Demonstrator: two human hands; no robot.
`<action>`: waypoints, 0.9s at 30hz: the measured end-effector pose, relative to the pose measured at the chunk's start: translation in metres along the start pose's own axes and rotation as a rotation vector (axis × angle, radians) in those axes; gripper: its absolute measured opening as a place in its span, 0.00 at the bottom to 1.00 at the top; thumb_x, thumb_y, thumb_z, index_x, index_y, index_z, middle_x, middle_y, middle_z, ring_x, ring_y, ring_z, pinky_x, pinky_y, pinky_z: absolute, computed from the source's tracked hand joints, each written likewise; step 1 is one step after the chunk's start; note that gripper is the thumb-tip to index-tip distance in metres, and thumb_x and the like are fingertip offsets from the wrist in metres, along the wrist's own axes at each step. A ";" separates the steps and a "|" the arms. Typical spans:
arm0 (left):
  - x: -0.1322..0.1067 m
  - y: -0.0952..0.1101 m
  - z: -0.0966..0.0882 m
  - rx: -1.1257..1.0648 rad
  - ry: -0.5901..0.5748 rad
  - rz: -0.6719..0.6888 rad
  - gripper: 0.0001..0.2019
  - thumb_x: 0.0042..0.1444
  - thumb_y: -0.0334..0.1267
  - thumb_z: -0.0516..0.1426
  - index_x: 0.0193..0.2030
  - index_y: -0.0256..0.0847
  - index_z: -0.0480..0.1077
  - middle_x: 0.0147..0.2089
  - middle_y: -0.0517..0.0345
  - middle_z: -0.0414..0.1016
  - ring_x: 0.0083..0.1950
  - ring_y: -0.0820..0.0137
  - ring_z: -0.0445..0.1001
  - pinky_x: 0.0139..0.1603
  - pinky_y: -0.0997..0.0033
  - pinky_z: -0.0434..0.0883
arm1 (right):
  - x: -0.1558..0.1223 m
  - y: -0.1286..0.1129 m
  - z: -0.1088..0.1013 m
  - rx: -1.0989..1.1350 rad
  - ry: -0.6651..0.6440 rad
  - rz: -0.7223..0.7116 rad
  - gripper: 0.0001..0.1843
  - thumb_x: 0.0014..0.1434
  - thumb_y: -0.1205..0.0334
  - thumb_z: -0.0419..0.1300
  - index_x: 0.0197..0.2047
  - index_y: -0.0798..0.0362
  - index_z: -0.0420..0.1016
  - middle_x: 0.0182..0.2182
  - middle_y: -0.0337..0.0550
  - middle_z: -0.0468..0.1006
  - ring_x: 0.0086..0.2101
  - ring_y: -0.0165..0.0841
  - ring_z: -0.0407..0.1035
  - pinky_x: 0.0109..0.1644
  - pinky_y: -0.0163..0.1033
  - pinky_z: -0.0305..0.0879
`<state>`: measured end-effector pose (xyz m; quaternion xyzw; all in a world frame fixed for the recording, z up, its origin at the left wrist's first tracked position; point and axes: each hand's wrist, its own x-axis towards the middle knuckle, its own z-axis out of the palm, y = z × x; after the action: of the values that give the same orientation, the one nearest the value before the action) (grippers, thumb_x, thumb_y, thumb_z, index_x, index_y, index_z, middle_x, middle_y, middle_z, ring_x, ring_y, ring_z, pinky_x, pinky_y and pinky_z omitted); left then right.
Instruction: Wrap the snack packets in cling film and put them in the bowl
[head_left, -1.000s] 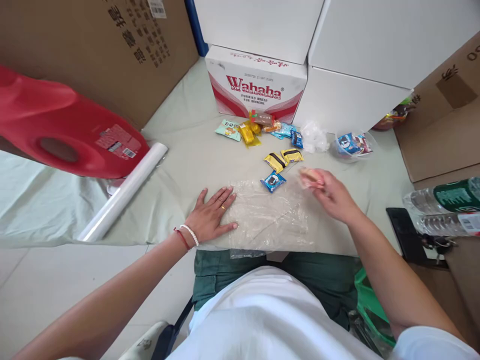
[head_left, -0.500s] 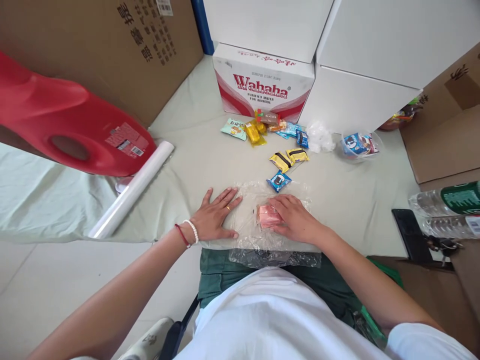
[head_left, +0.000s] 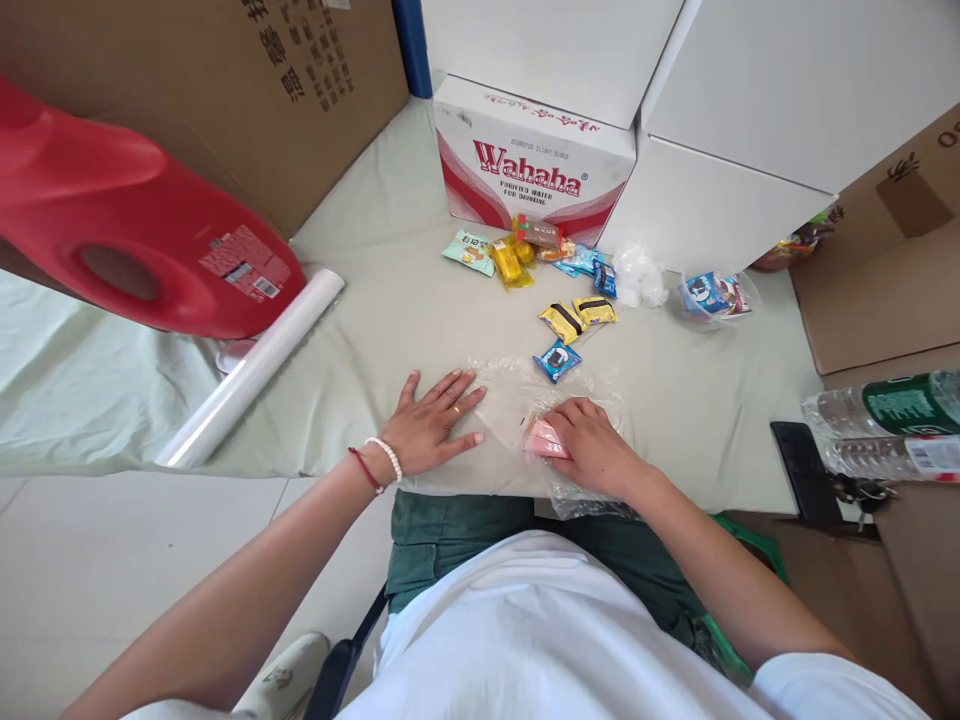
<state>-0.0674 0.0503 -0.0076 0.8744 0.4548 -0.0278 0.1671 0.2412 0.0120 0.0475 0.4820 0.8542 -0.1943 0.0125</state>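
My left hand (head_left: 431,423) lies flat with fingers spread on the left edge of a clear plastic film sheet (head_left: 504,400) laid on the pale green cloth. My right hand (head_left: 592,445) is curled over a small pink snack packet (head_left: 543,440) on the film, and the film's near right part is bunched up under that hand. A blue snack packet (head_left: 557,359) lies just beyond the film, with two yellow packets (head_left: 577,316) further back.
A roll of film (head_left: 251,368) and a red jug (head_left: 127,235) lie to the left. More snacks (head_left: 517,258) sit before a Wahaha box (head_left: 536,165). White boxes, a clear bowl of packets (head_left: 712,295), water bottles (head_left: 889,420) and a black phone (head_left: 799,470) are to the right.
My right hand brought the pink packet from the far right onto the film, then drew it nearer while the film's near right edge gathered up. The left hand stayed flat.
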 end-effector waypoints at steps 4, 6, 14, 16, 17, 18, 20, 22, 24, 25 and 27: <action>0.001 0.006 0.000 0.018 -0.028 -0.031 0.50 0.57 0.72 0.53 0.80 0.49 0.44 0.82 0.45 0.37 0.81 0.46 0.42 0.71 0.25 0.21 | -0.015 0.010 0.000 0.014 -0.018 0.030 0.23 0.59 0.65 0.64 0.58 0.55 0.72 0.54 0.54 0.72 0.56 0.47 0.59 0.62 0.52 0.60; 0.000 0.002 -0.001 -0.003 -0.052 -0.015 0.52 0.56 0.71 0.55 0.80 0.48 0.45 0.82 0.44 0.37 0.81 0.44 0.41 0.71 0.23 0.23 | -0.022 0.014 0.000 0.026 -0.011 0.035 0.24 0.58 0.67 0.63 0.59 0.54 0.71 0.54 0.53 0.72 0.56 0.46 0.60 0.61 0.51 0.60; -0.007 0.021 -0.014 -0.153 0.442 0.079 0.25 0.61 0.39 0.52 0.65 0.49 0.70 0.75 0.52 0.63 0.80 0.51 0.48 0.76 0.36 0.47 | -0.033 0.007 0.005 -0.141 0.086 0.007 0.30 0.57 0.67 0.62 0.63 0.58 0.70 0.50 0.56 0.70 0.54 0.49 0.59 0.65 0.56 0.57; 0.004 0.044 -0.020 -0.169 0.457 0.238 0.29 0.57 0.31 0.52 0.65 0.48 0.69 0.70 0.53 0.70 0.76 0.58 0.59 0.77 0.44 0.51 | -0.031 0.003 0.004 -0.162 0.086 -0.005 0.29 0.57 0.67 0.62 0.62 0.59 0.71 0.50 0.57 0.70 0.56 0.50 0.59 0.66 0.57 0.56; 0.011 0.055 -0.023 -0.183 0.418 0.316 0.32 0.55 0.29 0.52 0.68 0.46 0.66 0.69 0.51 0.71 0.74 0.60 0.61 0.76 0.47 0.53 | -0.030 0.002 0.004 -0.166 0.086 -0.007 0.29 0.56 0.68 0.62 0.62 0.59 0.71 0.51 0.58 0.70 0.56 0.50 0.59 0.66 0.57 0.55; 0.021 0.065 -0.024 -0.191 0.374 0.364 0.36 0.53 0.27 0.52 0.71 0.43 0.62 0.69 0.49 0.70 0.74 0.61 0.62 0.77 0.48 0.53 | -0.029 0.002 0.004 -0.168 0.086 -0.006 0.28 0.56 0.68 0.62 0.61 0.58 0.71 0.52 0.58 0.70 0.57 0.50 0.58 0.67 0.58 0.55; 0.040 0.079 -0.025 -0.191 0.288 0.395 0.41 0.49 0.26 0.53 0.73 0.37 0.59 0.69 0.45 0.70 0.74 0.58 0.61 0.78 0.45 0.49 | -0.028 0.002 0.004 -0.169 0.085 -0.005 0.28 0.57 0.68 0.63 0.61 0.58 0.71 0.53 0.59 0.71 0.58 0.50 0.58 0.67 0.59 0.53; 0.054 0.082 -0.024 -0.188 0.210 0.401 0.38 0.47 0.26 0.54 0.69 0.36 0.64 0.63 0.44 0.76 0.71 0.56 0.65 0.78 0.42 0.46 | -0.030 0.004 0.006 -0.159 0.084 -0.003 0.30 0.57 0.67 0.63 0.63 0.58 0.70 0.53 0.59 0.71 0.59 0.51 0.58 0.68 0.59 0.52; 0.059 0.078 -0.024 -0.205 0.165 0.419 0.31 0.48 0.25 0.53 0.61 0.39 0.72 0.51 0.48 0.80 0.64 0.57 0.71 0.77 0.42 0.48 | -0.032 0.007 0.010 -0.131 0.093 0.006 0.32 0.57 0.66 0.63 0.65 0.58 0.68 0.54 0.59 0.71 0.60 0.50 0.58 0.68 0.58 0.53; 0.058 0.073 -0.025 -0.230 0.154 0.432 0.27 0.48 0.26 0.53 0.56 0.41 0.75 0.46 0.50 0.80 0.60 0.59 0.73 0.76 0.43 0.51 | -0.034 0.009 0.012 -0.109 0.100 0.012 0.33 0.57 0.66 0.63 0.66 0.58 0.68 0.54 0.58 0.71 0.60 0.50 0.58 0.68 0.58 0.54; 0.048 0.062 -0.030 -0.322 0.140 0.463 0.19 0.49 0.28 0.53 0.45 0.43 0.78 0.40 0.52 0.78 0.52 0.60 0.74 0.72 0.46 0.58 | -0.036 0.012 0.016 -0.055 0.117 0.028 0.33 0.58 0.66 0.63 0.67 0.57 0.67 0.54 0.58 0.70 0.59 0.50 0.58 0.66 0.57 0.56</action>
<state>0.0074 0.0650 0.0272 0.9169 0.2523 0.1440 0.2738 0.2680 -0.0176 0.0369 0.5041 0.8516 -0.1420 -0.0215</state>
